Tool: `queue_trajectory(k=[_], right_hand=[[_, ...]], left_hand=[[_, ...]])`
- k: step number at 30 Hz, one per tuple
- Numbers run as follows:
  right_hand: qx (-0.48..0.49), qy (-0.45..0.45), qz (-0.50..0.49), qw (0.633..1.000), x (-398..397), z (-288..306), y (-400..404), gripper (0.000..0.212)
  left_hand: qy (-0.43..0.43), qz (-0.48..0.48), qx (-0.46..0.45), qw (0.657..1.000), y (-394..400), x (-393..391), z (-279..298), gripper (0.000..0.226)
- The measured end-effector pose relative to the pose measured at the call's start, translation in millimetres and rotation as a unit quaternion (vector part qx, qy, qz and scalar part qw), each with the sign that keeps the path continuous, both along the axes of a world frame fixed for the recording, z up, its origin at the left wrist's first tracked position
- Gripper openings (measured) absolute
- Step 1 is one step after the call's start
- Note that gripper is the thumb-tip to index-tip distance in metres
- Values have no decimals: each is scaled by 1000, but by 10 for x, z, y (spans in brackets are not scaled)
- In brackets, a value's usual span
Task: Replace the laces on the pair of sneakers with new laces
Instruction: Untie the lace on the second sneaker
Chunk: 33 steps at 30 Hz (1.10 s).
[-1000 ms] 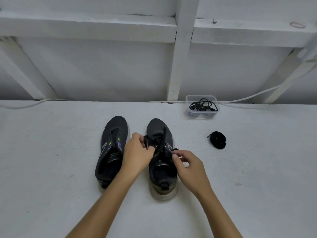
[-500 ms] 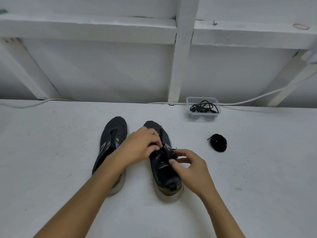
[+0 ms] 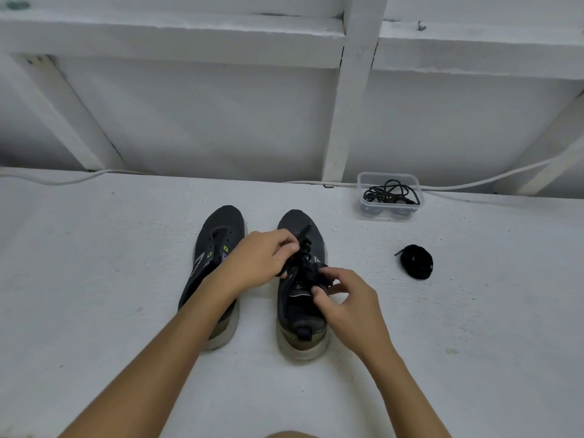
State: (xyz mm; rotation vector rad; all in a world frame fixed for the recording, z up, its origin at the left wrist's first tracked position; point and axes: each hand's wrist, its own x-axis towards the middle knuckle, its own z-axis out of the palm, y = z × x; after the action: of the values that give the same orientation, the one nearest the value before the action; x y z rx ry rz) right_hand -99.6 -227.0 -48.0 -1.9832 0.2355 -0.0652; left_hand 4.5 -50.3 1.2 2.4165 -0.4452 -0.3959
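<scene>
Both hands, left hand (image 3: 264,259) and right hand (image 3: 347,303), pinch the lace (image 3: 305,248) on the right sneaker (image 3: 300,298); threading looks underway, next eyelet needs feeding.

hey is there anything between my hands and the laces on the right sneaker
Nothing visible. The left hand and the right hand are both already on the black lace of the right sneaker, fingers curled at it. The left sneaker sits apart, beside it.
</scene>
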Motion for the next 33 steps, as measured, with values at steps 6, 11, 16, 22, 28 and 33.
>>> queue_trajectory(k=[6,11,16,22,28,33], right_hand=[[-10,1,17,1000,30,-5,-12,27],[-26,2,27,999,32,23,-16,29],[-18,7,30,999,12,48,-10,32],[-46,10,42,998,39,60,-13,30],[-52,-11,31,998,56,69,-25,53],[-25,-13,-43,999,-11,67,59,80]], left_hand=[[59,107,-11,992,-112,8,-31,27],[30,135,-59,989,-111,55,15,10],[-30,339,-190,921,16,224,105,14],[1,264,-127,956,119,233,16,16],[-84,-57,-46,994,30,91,-13,23],[-64,-139,45,987,54,135,-16,25]])
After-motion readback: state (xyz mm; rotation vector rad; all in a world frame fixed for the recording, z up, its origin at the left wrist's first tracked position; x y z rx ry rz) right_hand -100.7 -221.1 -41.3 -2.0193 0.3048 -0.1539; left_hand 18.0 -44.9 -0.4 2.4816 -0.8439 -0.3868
